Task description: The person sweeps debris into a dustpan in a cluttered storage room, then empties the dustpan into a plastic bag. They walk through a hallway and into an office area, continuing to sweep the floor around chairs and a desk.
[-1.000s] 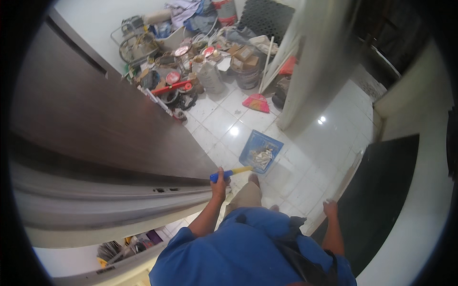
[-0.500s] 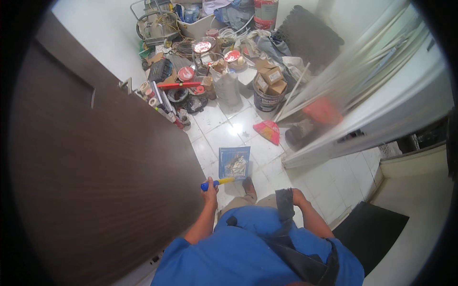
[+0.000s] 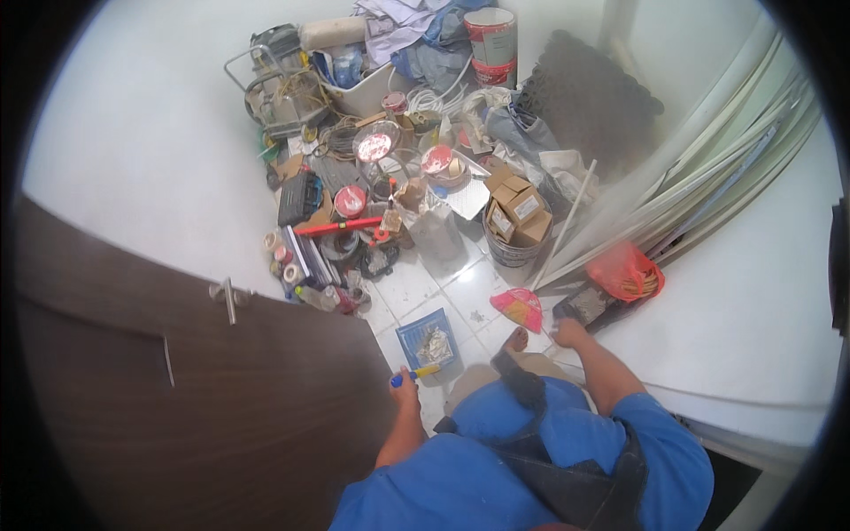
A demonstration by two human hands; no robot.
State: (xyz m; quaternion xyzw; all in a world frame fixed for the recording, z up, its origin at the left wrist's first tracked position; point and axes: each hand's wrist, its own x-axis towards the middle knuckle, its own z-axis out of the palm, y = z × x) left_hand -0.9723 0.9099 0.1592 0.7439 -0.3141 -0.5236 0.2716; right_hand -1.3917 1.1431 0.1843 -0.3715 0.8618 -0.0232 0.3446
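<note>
My left hand point(image 3: 405, 379) is closed round the blue-and-yellow handle of a dustpan. The blue pan point(image 3: 427, 340) is held out over the white tiles, and pale crumpled debris point(image 3: 434, 345) lies in it. My right hand point(image 3: 568, 333) reaches forward beside my foot, near a dark object point(image 3: 584, 305) at the base of the wall; its fingers are too small and hidden to make out. A pink, fan-shaped thing with a yellowish middle point(image 3: 517, 310) lies on the floor between the pan and that hand.
A brown door point(image 3: 204, 380) stands along my left. Ahead are heaped paint buckets point(image 3: 493, 44), a red spirit level point(image 3: 338, 227), a black tool case point(image 3: 299, 196) and a bucket of cardboard boxes point(image 3: 513, 252). Long pale strips point(image 3: 699, 177) lean right, above a red bag point(image 3: 627, 270).
My view has moved forward and turned, showing more of the heap and the right wall. My right hand has gone out ahead toward the wall's base. My left hand keeps the dustpan.
</note>
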